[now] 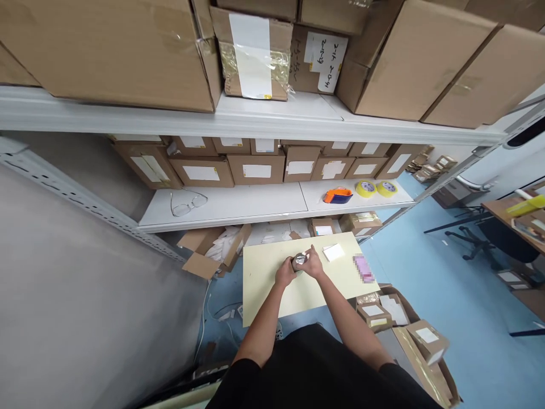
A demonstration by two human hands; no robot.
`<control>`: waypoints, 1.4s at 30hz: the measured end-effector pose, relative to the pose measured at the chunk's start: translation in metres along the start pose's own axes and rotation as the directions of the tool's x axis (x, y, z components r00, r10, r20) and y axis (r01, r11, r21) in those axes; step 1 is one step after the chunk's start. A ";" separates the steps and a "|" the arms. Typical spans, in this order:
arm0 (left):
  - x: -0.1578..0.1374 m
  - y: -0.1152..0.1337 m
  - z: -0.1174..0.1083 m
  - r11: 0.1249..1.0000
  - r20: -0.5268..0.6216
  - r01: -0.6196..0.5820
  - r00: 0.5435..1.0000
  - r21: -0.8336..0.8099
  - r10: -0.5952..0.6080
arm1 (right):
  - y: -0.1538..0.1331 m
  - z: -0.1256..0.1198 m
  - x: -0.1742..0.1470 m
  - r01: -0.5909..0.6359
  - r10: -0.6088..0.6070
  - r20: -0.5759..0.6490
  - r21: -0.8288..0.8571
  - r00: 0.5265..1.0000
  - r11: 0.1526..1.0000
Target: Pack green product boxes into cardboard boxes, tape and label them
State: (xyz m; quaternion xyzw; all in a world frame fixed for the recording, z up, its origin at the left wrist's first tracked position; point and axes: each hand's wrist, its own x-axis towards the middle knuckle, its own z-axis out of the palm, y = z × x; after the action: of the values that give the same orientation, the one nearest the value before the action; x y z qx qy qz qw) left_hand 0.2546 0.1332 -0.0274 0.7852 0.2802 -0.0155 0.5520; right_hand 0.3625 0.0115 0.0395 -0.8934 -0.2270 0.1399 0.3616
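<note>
Both hands meet over a pale yellow tabletop (264, 284). My left hand (285, 272) is closed round the left side of a small round object with a shiny, silvery top (300, 258). From the right, my right hand (314, 264) grips the same object, thumb and fingers at its rim. Its exact kind is too small to make out, and much of its side is hidden by the fingers. To the right of the hands lies a small stack of white cards or paper (333, 252). A pink pixelated item (363, 268) rests near the tabletop's right edge.
Beyond the tabletop, a shelf (255, 201) carries glasses (187, 205), an orange-and-blue tape dispenser (338, 196), yellow tape rolls (366, 188) and labelled boxes (256, 169). An open carton (204, 264) stands low on the left; a box-filled carton (445, 363) is at right.
</note>
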 end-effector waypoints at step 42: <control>-0.085 0.261 0.012 0.848 -0.372 -0.425 0.878 -0.318 0.300 | 0.002 -0.183 -0.045 0.138 -0.380 0.173 0.736 0.909 0.663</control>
State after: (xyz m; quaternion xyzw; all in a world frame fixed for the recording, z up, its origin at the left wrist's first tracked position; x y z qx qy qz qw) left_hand 0.3054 0.0254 0.2205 0.6906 0.2049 0.2691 0.6393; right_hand 0.4003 -0.1189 0.1702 -0.6086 -0.3360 0.3019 0.6523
